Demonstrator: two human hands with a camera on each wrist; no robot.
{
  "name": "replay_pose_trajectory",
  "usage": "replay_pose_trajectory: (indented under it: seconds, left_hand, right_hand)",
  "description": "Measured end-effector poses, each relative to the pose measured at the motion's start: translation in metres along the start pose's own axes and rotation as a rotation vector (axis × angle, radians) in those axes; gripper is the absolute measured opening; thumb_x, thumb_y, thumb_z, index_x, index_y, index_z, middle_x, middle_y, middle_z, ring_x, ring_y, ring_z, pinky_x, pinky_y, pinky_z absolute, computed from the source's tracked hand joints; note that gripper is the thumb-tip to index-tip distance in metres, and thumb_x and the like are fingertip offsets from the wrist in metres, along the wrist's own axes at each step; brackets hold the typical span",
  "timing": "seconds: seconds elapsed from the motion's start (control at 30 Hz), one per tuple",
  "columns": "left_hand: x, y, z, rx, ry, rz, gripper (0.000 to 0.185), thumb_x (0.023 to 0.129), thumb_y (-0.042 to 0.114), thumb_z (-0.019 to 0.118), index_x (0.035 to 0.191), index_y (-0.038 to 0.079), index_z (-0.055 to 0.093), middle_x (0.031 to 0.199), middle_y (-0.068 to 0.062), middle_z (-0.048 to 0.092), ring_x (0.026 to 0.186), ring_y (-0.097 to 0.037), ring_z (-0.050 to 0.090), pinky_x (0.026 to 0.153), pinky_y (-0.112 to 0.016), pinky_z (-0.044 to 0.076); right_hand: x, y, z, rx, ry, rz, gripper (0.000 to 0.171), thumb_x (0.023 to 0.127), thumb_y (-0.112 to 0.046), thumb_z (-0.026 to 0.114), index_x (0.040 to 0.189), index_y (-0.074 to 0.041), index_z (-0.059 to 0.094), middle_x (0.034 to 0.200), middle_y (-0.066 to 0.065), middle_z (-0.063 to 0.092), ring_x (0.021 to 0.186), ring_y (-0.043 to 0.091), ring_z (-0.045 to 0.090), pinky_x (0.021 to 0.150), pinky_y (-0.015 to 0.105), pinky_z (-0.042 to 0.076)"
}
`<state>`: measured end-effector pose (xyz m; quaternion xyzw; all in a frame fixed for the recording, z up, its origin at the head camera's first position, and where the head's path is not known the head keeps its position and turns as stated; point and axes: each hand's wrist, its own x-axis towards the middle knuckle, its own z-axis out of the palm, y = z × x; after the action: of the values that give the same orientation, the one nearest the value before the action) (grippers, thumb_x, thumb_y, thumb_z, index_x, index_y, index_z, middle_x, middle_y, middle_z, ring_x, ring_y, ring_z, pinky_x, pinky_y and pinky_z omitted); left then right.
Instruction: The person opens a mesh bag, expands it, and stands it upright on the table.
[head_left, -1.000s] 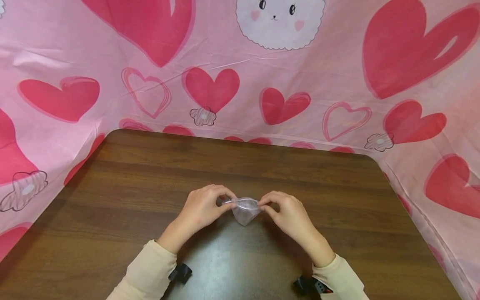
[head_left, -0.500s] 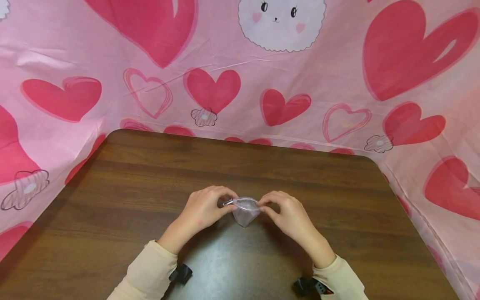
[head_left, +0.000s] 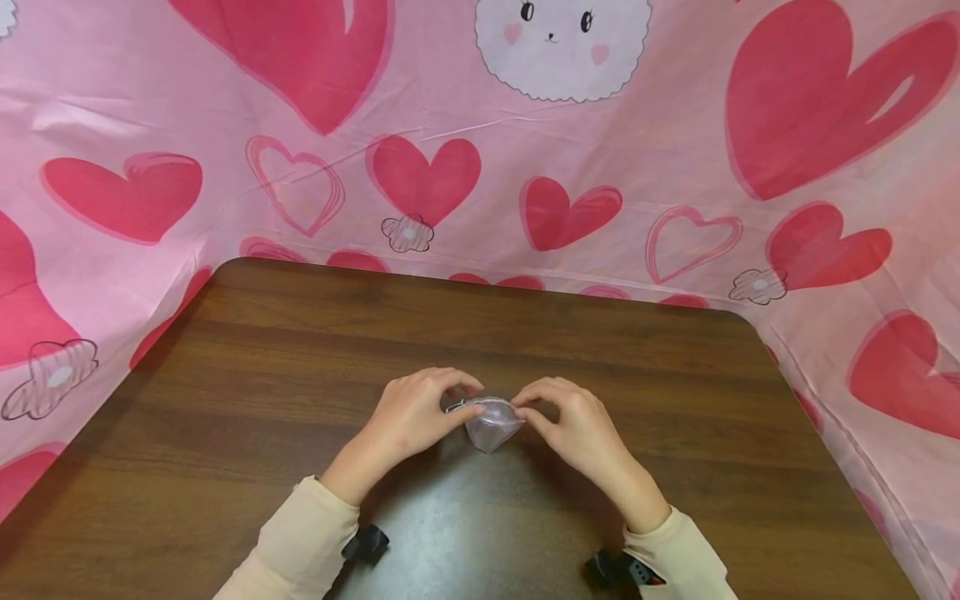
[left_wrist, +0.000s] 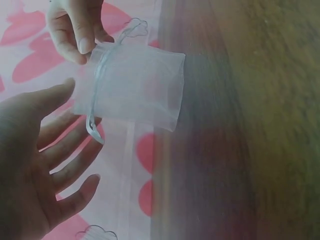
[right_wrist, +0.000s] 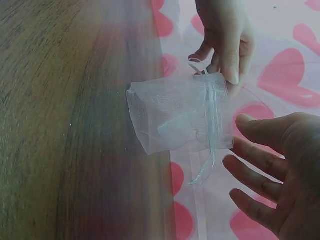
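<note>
Above the counter (head_left: 300, 350), near its front-middle, both hands hold a small sheer pouch (head_left: 491, 423) w/ a pale ribbon drawstring (right_wrist: 212, 120). Left hand (head_left: 408, 417) pinches the mouth at one side, right hand (head_left: 573, 421) at the other; fingers (left_wrist: 80, 37) curled on the rim. Judging by this, the step is working the pouch mouth; next move prob. needs a steady pull on the ribbon. Vs. earlier frames: hands have closed in slightly, pouch looks more bunched.
</note>
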<state>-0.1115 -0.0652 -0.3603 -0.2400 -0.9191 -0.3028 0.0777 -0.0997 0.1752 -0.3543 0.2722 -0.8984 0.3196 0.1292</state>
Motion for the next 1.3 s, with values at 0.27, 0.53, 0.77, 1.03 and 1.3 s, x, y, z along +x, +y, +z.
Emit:
replay_pose_trajectory:
  seconds: [0.27, 0.53, 0.77, 1.03, 1.3]
  left_hand:
    - [0.006, 0.006, 0.000, 0.013, 0.020, -0.001, 0.020, 0.087, 0.043, 0.075, 0.103, 0.031, 0.074, 0.089, 0.016, 0.067, 0.082, -0.006, 0.062, 0.066, -0.032, 0.047]
    - [0.013, 0.014, 0.003, 0.079, -0.005, -0.028, 0.011, 0.086, 0.039, 0.077, 0.094, 0.032, 0.076, 0.085, 0.015, 0.069, 0.075, -0.004, 0.061, 0.062, -0.032, 0.046]
    - [0.019, 0.020, -0.001, 0.132, -0.116, -0.067, 0.008, 0.086, 0.034, 0.076, 0.093, 0.030, 0.077, 0.084, 0.017, 0.070, 0.069, -0.004, 0.058, 0.059, -0.032, 0.044]
    - [0.022, 0.023, -0.006, 0.170, -0.204, -0.126, 0.011, 0.086, 0.020, 0.072, 0.091, 0.028, 0.078, 0.078, 0.012, 0.069, 0.058, -0.010, 0.049, 0.051, -0.032, 0.038]
    - [0.021, 0.019, -0.008, 0.155, -0.226, -0.175, 0.012, 0.085, 0.018, 0.072, 0.090, 0.028, 0.077, 0.081, 0.012, 0.069, 0.068, -0.011, 0.059, 0.057, -0.033, 0.042]
  right_hand:
    - [0.002, -0.002, 0.000, -0.018, 0.015, 0.014, 0.018, 0.079, -0.013, 0.084, 0.095, -0.018, 0.076, 0.093, -0.012, 0.070, 0.091, 0.010, 0.065, 0.079, 0.038, 0.053]
    - [0.007, -0.007, 0.007, -0.091, -0.027, 0.123, 0.017, 0.080, -0.018, 0.084, 0.095, -0.019, 0.076, 0.089, -0.009, 0.070, 0.080, 0.013, 0.064, 0.070, 0.036, 0.050]
    - [0.011, -0.010, 0.012, -0.174, -0.084, 0.188, 0.014, 0.079, -0.023, 0.085, 0.089, -0.020, 0.077, 0.074, -0.013, 0.064, 0.065, 0.008, 0.058, 0.059, 0.031, 0.045]
    - [0.012, -0.012, 0.011, -0.274, -0.117, 0.174, 0.008, 0.079, -0.022, 0.084, 0.080, -0.021, 0.077, 0.068, -0.011, 0.063, 0.061, 0.009, 0.056, 0.055, 0.031, 0.044]
    - [0.012, -0.013, 0.008, -0.266, -0.130, 0.184, 0.006, 0.081, -0.017, 0.082, 0.080, -0.020, 0.077, 0.068, -0.010, 0.062, 0.061, 0.008, 0.055, 0.056, 0.031, 0.044]
